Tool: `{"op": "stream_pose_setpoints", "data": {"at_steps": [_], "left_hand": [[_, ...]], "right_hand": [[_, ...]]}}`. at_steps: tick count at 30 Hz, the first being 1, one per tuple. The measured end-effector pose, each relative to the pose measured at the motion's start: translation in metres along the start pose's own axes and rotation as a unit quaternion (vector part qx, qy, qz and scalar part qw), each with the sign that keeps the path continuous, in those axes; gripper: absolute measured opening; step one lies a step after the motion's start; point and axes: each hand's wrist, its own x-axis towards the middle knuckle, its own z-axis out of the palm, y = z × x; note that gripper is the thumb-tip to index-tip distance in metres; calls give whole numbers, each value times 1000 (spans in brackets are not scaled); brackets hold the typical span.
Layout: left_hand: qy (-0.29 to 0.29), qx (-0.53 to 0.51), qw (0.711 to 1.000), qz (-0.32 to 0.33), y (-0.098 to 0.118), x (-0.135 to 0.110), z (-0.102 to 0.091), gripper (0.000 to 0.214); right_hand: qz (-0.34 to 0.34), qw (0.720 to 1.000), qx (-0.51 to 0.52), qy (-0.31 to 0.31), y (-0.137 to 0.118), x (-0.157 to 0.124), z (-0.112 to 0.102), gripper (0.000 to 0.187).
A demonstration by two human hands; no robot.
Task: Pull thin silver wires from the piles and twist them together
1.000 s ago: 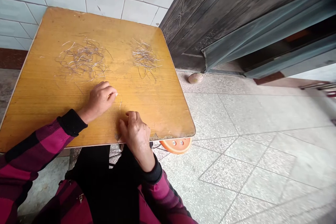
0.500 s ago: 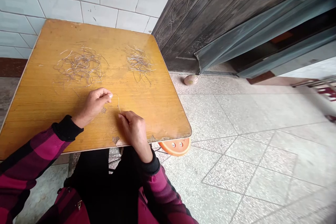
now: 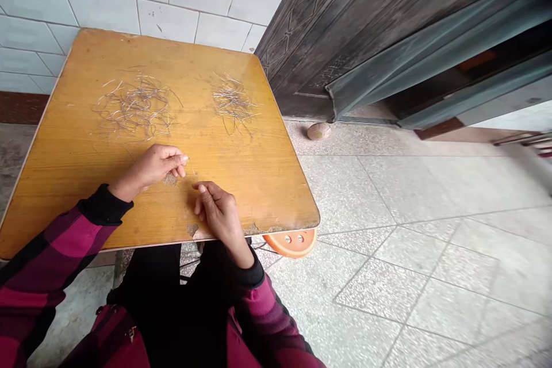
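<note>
A short thin wire (image 3: 192, 167) hangs in a slight curve from the pinched thumb and forefinger of my left hand (image 3: 157, 167). Close by, toward the table's front edge, my right hand (image 3: 218, 207) has its fingers curled and its thumb against the forefinger. The wire's lower end appears just short of those fingertips, and nothing shows in them. Beyond my left hand lies a loose, tangled pile of wires (image 3: 140, 106). A smaller pile of straighter wires (image 3: 235, 100) lies to its right.
The yellow wooden table (image 3: 267, 184) has chipped patches along its front edge. An orange stool (image 3: 293, 243) is partly under its right corner. White wall tiles (image 3: 168, 17) rise behind, with a dark carved door (image 3: 310, 63) at the right. A roundish object (image 3: 319, 131) lies on the floor.
The right fingers have loosened and the wire's lower end has come away from them. The left hand still pinches the wire, now turned slightly. The view has shifted a little.
</note>
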Motion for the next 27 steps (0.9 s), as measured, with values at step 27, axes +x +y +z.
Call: {"op": "stream_pose_setpoints", "data": {"at_steps": [27], "left_hand": [[54,-91,994,-43,0,2,-1,26]], "right_hand": [[254,849,416,-205,3,-27,12,30]]}}
